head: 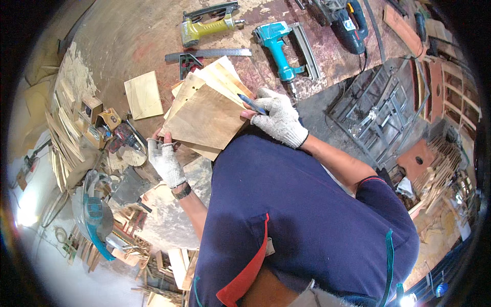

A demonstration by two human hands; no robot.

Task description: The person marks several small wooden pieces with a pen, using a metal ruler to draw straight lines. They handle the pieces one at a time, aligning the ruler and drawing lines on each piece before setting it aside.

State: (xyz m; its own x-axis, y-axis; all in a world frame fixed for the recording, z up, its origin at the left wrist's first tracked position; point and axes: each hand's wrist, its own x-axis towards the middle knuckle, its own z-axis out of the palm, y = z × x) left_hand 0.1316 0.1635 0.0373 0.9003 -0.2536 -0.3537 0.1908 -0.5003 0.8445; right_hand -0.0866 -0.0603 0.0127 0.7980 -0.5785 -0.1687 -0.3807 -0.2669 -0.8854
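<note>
A fanned stack of thin wooden panels (205,115) lies between my hands, at the near edge of the workbench. My left hand (167,161), in a white knit glove with bare fingertips, grips the stack's lower left corner. My gloved right hand (278,117) pinches its right edge and also holds a blue pen (252,104). A single square wooden panel (144,95) lies to the left on the bench. Just beyond the stack are a metal ruler (226,52) and a small square (188,65) with a dark green frame.
On the workbench (126,42) lie an olive pneumatic stapler (209,28), a teal pneumatic nailer (279,50) and a corded jigsaw (347,30). A cordless drill (126,138) and wood strips are at the left. A miter saw (94,215) stands lower left; a metal frame (379,111) is at right.
</note>
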